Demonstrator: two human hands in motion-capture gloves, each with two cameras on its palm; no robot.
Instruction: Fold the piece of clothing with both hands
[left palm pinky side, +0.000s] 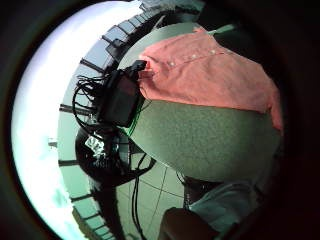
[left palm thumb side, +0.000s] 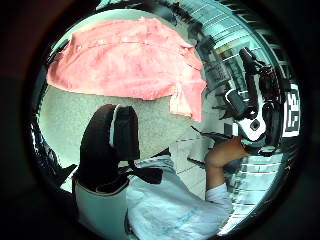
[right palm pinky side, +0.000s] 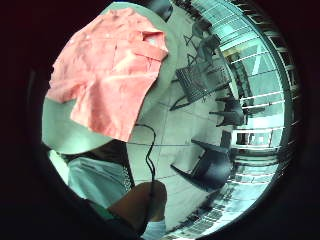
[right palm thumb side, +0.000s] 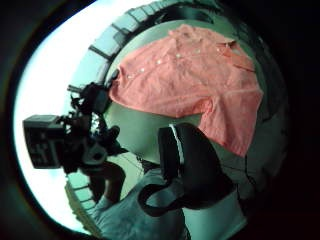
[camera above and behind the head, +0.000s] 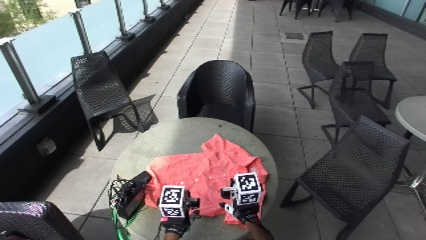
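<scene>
Shirt (camera above and behind the head: 203, 182) is lying flat on the round table (camera above and behind the head: 166, 137), nearest you, so you are bringing your left hand (camera above and behind the head: 175, 226) and right hand (camera above and behind the head: 245, 215), fingers hidden, grip untellable, toward its near hem.

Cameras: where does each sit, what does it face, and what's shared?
Outside view: above and behind, facing the salmon button-up shirt on the round grey table; both hands low.
Left little-finger palm: shirt, black device beside it.
Left thumb palm: shirt, person's head, a raised hand.
Right little-finger palm: shirt, black chairs.
Right thumb palm: shirt, head, a hand.
All share the shirt.
</scene>
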